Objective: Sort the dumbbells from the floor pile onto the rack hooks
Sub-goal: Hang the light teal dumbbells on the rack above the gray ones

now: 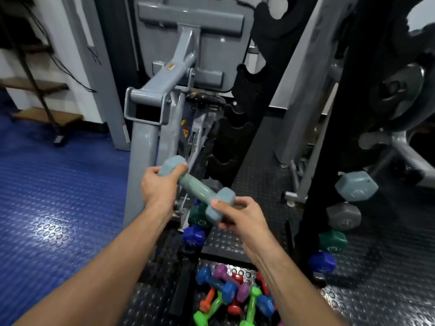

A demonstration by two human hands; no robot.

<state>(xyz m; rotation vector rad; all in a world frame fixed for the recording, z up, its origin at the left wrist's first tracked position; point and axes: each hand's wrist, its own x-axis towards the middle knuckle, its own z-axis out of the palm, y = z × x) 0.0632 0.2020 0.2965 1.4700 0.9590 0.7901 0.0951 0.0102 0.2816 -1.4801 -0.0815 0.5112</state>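
Carrying a grey-blue dumbbell [196, 187], left hand [158, 187] and right hand [240, 215] each grip one head; next, seat it on black rack hooks [231, 128]

Below me the floor [376, 302] is black rubber matting with round studs, and to the left of the grey machine post [143, 165] it turns to blue studded matting [47, 196]. Straight toward me from that post lies the pile of small dumbbells [235, 295], resting right on the black mat: blue, purple, red, orange and bright green ones, crossed over each other and touching. A flat black bar [182, 285] lies on the mat just left of the pile. The post stands on the floor, as does the black rack upright [313, 208] well to its right.
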